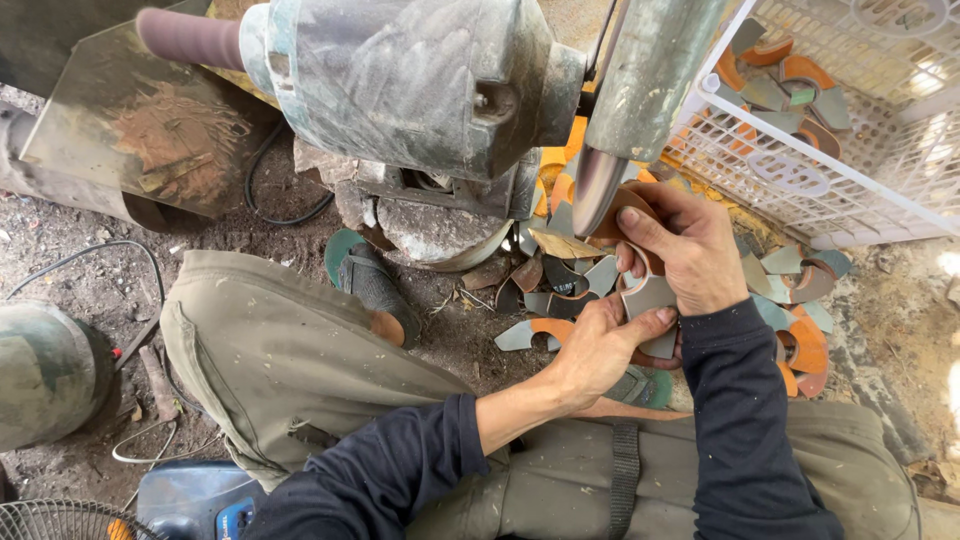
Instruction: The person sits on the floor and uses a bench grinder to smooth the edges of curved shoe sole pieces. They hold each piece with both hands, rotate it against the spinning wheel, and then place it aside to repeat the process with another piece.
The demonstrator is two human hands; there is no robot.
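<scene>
left hand (600,345) + right hand (685,250): fingers clamp curved piece (648,296) | at grinding wheel (597,187); cut pieces (560,280) beneath; white crate (800,175) beside

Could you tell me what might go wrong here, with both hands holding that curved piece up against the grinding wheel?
1. The right hand presses the curved grey-and-orange piece at the grinding wheel; its bare fingertips sit close to the rim and could slip into it.
2. The left hand grips only the piece's lower end, so a catch might jerk it loose.
3. Cut pieces on the ground lie around the sandalled foot; edges may cut.
</scene>
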